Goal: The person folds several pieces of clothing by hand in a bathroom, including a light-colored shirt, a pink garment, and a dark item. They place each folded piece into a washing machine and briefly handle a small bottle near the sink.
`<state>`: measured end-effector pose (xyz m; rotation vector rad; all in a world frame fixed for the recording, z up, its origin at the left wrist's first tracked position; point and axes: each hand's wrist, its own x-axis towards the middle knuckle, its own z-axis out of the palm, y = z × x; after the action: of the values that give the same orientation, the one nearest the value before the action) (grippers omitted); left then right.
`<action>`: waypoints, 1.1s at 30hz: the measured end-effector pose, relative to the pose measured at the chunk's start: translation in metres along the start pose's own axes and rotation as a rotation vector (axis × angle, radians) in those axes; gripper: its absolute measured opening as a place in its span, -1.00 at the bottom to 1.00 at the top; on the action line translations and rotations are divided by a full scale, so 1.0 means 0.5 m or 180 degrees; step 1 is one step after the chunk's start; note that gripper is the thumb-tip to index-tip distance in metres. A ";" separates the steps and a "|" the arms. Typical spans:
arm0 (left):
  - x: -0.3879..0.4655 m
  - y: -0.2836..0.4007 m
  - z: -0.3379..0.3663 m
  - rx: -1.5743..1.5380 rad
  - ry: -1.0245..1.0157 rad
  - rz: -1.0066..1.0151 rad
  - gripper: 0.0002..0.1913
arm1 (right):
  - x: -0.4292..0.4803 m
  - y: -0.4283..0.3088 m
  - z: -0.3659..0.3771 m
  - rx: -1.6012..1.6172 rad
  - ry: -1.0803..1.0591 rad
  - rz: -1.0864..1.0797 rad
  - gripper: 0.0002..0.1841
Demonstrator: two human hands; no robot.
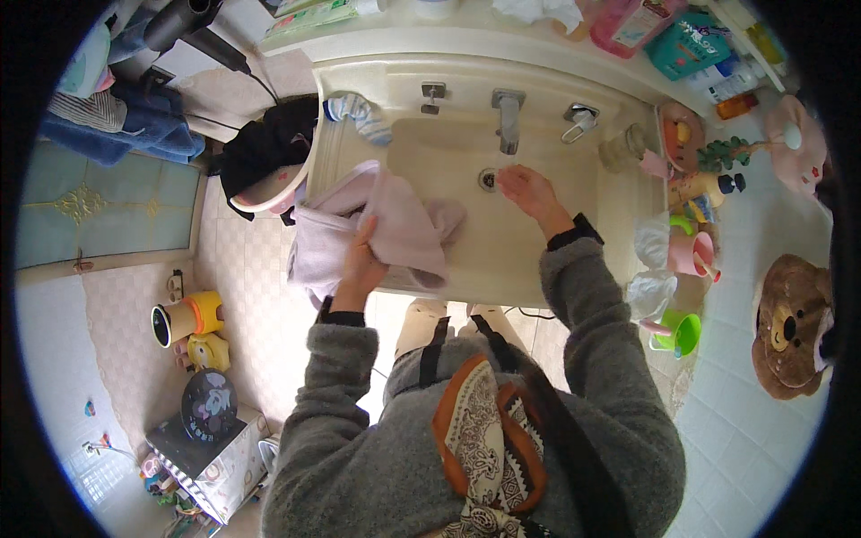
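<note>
My left hand grips a pale pink garment that drapes over the left front edge of the cream washbasin. Part of the cloth lies inside the bowl. My right hand is held over the basin with its fingers extended, holding nothing. It is beside the metal drain and below the square chrome faucet. Whether water is running I cannot tell. A striped blue and white sock rests on the basin's left ledge.
Left of the basin stands a pink tub with black clothing heaped in it. A glass jar sits on the right ledge, near a pink cup and a green cup. A black hair dryer hangs at upper left.
</note>
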<state>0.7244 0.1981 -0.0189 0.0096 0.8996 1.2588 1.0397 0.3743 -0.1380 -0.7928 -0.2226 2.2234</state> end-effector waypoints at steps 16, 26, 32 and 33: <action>0.101 -0.092 0.042 -0.0235 -0.0165 -0.0594 -0.50 | -0.016 0.111 0.171 0.0333 0.0056 -0.0325 -0.70; 0.123 -0.056 0.059 0.1765 -0.0489 -0.0828 -0.61 | -0.064 0.136 0.258 -0.1347 -0.0716 0.0311 -0.66; 0.138 -0.037 0.101 0.1669 -0.0758 -0.0576 -0.55 | -0.153 -0.025 0.258 -0.1925 0.1162 -0.0841 -0.63; 0.136 -0.035 0.111 0.1599 -0.0740 -0.0461 -0.54 | -0.179 -0.058 0.274 -0.2113 0.0986 -0.1060 -0.63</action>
<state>0.7727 0.2728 -0.0294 0.4716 0.9728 0.8520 1.0214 0.3424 0.0239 -1.3244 -0.8964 1.6798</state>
